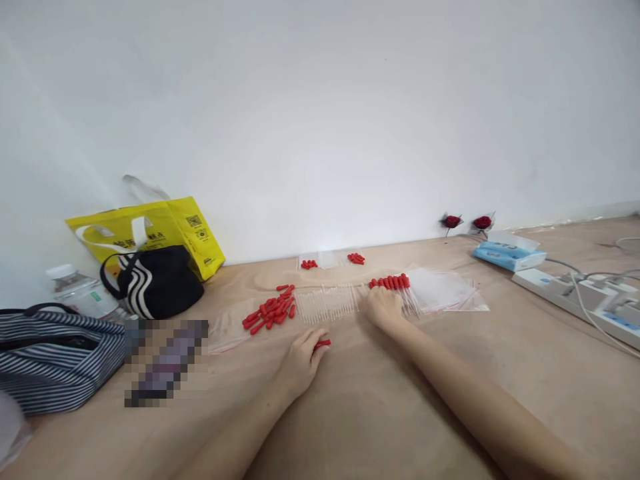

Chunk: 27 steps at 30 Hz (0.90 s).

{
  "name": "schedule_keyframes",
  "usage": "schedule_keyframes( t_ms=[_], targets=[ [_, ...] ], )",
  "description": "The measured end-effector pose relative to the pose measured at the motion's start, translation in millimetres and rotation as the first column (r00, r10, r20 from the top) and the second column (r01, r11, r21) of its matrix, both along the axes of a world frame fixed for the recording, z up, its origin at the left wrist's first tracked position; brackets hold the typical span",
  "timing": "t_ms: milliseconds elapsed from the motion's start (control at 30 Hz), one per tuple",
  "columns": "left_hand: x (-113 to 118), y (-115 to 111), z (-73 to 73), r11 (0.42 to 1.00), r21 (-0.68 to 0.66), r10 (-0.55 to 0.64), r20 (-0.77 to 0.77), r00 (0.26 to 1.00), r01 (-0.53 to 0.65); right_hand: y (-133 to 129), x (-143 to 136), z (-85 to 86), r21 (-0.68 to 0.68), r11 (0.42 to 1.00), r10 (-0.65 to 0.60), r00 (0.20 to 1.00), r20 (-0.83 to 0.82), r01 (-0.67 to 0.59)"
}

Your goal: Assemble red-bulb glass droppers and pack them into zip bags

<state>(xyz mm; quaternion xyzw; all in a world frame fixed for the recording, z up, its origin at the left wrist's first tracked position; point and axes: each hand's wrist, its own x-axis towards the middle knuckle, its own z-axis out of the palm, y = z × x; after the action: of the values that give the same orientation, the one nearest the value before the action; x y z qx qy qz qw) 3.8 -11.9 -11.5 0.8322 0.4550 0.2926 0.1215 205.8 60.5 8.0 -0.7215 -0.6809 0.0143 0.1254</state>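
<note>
My left hand [301, 363] rests low over the table with its fingers pinched on a small red bulb-shaped piece [323, 344]. Further right, my right hand [384, 305] reaches down at the right end of a row of thin white sticks [327, 302]. Its fingers are closed, and their tips are turned away, so what they hold is hidden. Just beyond that hand, a row of white sticks with red bulb-shaped tips [394, 282] lies side by side. A loose heap of red bulb-shaped pieces [270, 311] lies left of the bare sticks.
Clear plastic bags [440, 291] lie at right; small bags with red pieces [357, 259] lie near the wall. Leftward are a yellow bag [200, 233], a black pouch [175, 280], a bottle [83, 293] and a striped bag [60, 360]. A tissue pack [507, 255] and power strip [540, 283] stand right.
</note>
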Motion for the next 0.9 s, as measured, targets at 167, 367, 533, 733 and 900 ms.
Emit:
schedule_keyframes(
  t_ms=[167, 367, 533, 733, 900],
  targets=[
    [2, 1, 3.1, 1.0, -0.021, -0.002, -0.029, 1.0, 0.002, -31, 30, -12.3, 0.199, 0.923, 0.345, 0.937, -0.044, -0.33],
    [5, 3, 1.9, 0.999, -0.002, 0.032, -0.057, 0.998, -0.032, -66, 48, -38.8, 0.38, 0.744, 0.653, 0.717, -0.242, -0.549],
    [12, -2, 5.0, 0.997, -0.027, 0.07, -0.022, 0.997, -0.07, -72, 33, -37.7, 0.372, 0.73, 0.675, 0.693, -0.254, -0.574],
    [20, -9, 5.5, 0.995, -0.086, 0.06, 0.092, 0.994, -0.052, -78, 20, -32.2, 0.381, 0.716, 0.69, 0.677, -0.258, -0.585],
    [22, -8, 4.4, 0.995, -0.087, 0.051, 0.128, 0.99, -0.04, -84, 18, -29.0, 0.364, 0.722, 0.688, 0.67, -0.28, -0.589]
  ],
)
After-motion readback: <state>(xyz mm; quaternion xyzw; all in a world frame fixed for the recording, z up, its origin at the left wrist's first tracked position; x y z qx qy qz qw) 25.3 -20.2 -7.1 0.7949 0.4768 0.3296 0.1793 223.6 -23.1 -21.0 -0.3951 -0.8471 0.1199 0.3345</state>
